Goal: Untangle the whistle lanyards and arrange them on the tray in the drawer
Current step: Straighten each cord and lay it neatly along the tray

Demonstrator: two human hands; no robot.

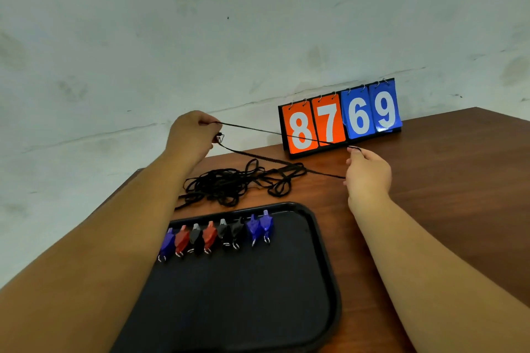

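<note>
Stretching one black lanyard [258,129] taut: your left hand [195,135] curls round its clip end, your right hand [368,172] pinches the loop. It looks light, limp and snag-prone, so grip near the clip. The tangle [226,185] lies by the table's [444,166] far edge, beyond the tray [258,295].

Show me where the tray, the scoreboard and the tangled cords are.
tray [258,295], head view, its bare black floor.
scoreboard [329,123], head view, the orange 7 card.
tangled cords [226,186], head view, middle of the black heap.
</note>
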